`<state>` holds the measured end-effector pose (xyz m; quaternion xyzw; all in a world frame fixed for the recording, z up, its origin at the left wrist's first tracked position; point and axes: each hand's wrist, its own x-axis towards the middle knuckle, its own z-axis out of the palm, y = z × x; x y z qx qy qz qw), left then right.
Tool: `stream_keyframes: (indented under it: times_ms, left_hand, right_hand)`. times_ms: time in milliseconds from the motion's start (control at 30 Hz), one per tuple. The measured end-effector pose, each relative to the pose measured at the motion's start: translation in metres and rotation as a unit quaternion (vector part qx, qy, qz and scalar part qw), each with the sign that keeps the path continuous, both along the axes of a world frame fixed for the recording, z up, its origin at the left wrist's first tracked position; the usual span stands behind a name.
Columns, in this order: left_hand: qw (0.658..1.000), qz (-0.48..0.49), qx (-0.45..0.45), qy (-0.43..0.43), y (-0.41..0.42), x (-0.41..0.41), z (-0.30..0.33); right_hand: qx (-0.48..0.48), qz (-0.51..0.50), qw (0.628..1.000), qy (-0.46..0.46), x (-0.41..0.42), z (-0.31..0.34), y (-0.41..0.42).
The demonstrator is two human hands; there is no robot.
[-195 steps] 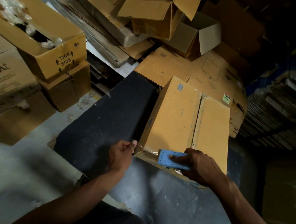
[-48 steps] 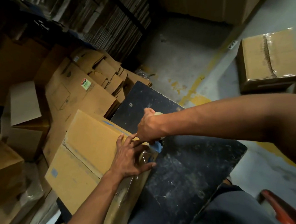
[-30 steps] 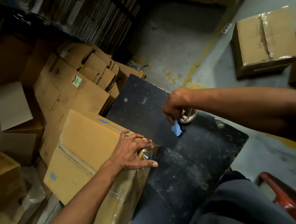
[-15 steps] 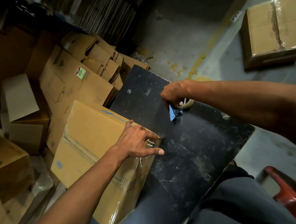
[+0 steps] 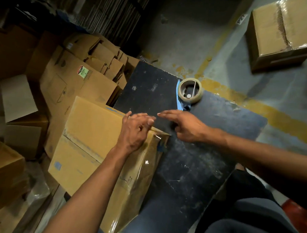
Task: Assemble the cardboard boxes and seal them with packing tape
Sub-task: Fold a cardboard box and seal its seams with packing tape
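A closed cardboard box [image 5: 88,130] lies on the left edge of a black board [image 5: 191,163], with clear tape shining down its near side. My left hand [image 5: 136,131] rests on the box's top corner, fingers loosely bent over the edge. My right hand [image 5: 182,125] hovers empty just right of that corner, fingers stretched toward the box. The tape roll in its blue dispenser [image 5: 188,92] stands alone on the board beyond my right hand.
Flattened and open cartons [image 5: 71,73] are piled to the left and behind the box. A taped box [image 5: 283,32] sits on the concrete floor at the top right. Stacked cardboard sheets [image 5: 108,9] line the back. My knee [image 5: 250,223] and a red seat [image 5: 298,214] are at the lower right.
My right hand set the tape dispenser down on the board, let go of it and moved back toward the box corner. My left hand stayed on the box.
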<state>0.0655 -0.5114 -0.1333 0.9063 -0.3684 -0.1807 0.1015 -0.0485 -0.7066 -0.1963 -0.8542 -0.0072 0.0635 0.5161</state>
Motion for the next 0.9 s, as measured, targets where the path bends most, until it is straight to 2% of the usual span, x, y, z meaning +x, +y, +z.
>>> stream_keyframes:
  times_ms: [67,133,300,433,567,700,800,900]
  left_hand:
    - [0.997,0.026,-0.023,-0.064,0.009,0.001,-0.009]
    - [0.995,0.013,0.005,-0.098,0.017,-0.002,-0.021]
    - [0.993,0.019,-0.006,-0.113,0.018,0.001,-0.033]
    - [0.992,0.02,-0.015,-0.127,0.02,0.0,-0.037]
    - [0.991,0.023,-0.033,-0.124,0.018,-0.002,-0.036]
    - [0.991,0.025,-0.041,-0.125,0.021,-0.004,-0.038]
    - [0.991,0.02,-0.034,-0.13,0.02,-0.002,-0.039]
    - [0.99,0.016,-0.033,-0.135,0.021,-0.001,-0.04]
  right_hand:
    - [0.072,-0.031,0.996,0.03,-0.025,-0.013,0.027]
    - [0.109,-0.065,0.992,0.021,-0.044,-0.029,0.055]
    - [0.149,-0.134,0.979,-0.034,-0.065,-0.052,0.124]
    - [0.131,-0.203,0.967,-0.077,-0.06,-0.057,0.166]
    - [0.126,-0.261,0.956,-0.053,-0.055,-0.048,0.196]
    - [0.107,-0.303,0.937,-0.137,-0.072,-0.061,0.212]
    - [0.143,-0.367,0.913,-0.109,-0.057,-0.064,0.2]
    - [0.123,-0.37,0.915,-0.104,-0.034,-0.058,0.203]
